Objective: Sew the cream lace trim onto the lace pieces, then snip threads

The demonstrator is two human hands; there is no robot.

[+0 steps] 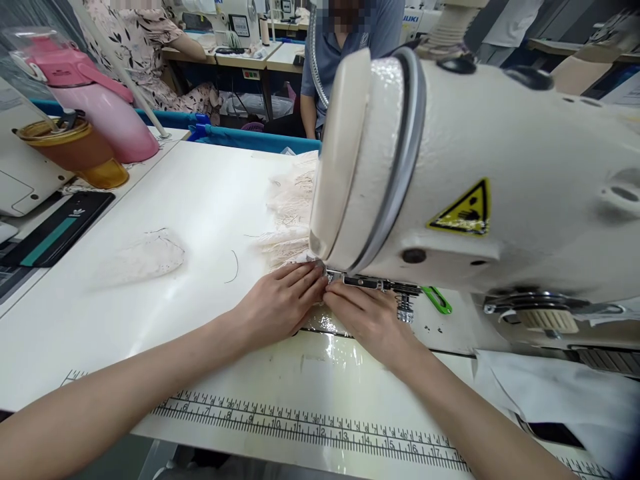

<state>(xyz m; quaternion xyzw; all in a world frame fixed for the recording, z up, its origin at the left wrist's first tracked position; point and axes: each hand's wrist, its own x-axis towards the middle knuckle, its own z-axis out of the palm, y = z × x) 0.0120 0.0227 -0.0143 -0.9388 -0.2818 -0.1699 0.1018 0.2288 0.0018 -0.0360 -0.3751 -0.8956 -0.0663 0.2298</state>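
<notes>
A large cream sewing machine (465, 160) fills the right of the view. Sheer pale fabric (293, 207) with loose threads lies behind and left of its head. My left hand (283, 297) rests on the fabric's near edge by the needle area, fingers together and pointing right. Close beside it, my right hand (367, 317) has its fingers pressed together under the machine head, their tips almost touching the left fingertips. The fabric between the fingertips is mostly hidden. Another sheer piece (153, 257) lies on the white table (210, 187) to the left.
A pink bottle (100, 107), an amber cup (83, 150) and a black case (63, 227) stand or lie at the left. A green tool (437, 300) is under the machine arm. White cloth (555, 393) lies at the right. Two people sit beyond the table.
</notes>
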